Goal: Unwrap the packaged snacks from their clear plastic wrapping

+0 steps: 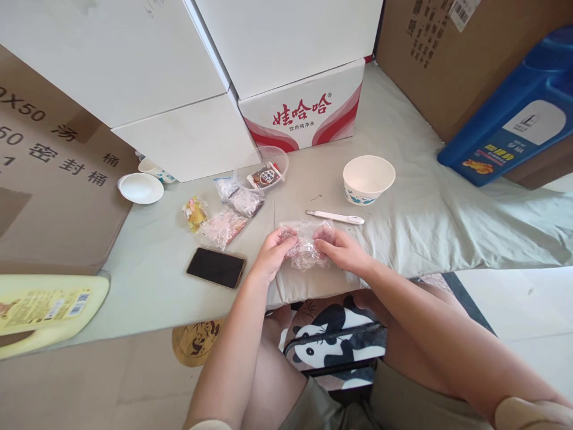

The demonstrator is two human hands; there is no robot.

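Pinching the wrap (307, 258) from both sides, we have the left hand (278, 248) clamped on one end and the right hand (339, 246) clamped on the other, thumbs uppermost. Gripping two ends likely gives us control of such limp, slippery film, which one hand alone could hardly steady. Whether anything lies inside it we cannot tell; creases and glare hide that. The wrap is near the front edge of the cloth (412, 224), straight before us, probably because our forearms reach there without stretching. Just beyond it lies the cutter (335, 217), flat and crosswise, within easy reach of either hand, we judge. The bowl (363, 190) stands mouth up farther back to the right, which should spare it a knock from our fingers. To our left the phone (215, 268) lies screen up, apart from the hand, and behind it the packets (225, 228) are bunched near the tub (283, 175), which seems to corral one more pouch (264, 177). The carton (308, 113) backs these like a wall.
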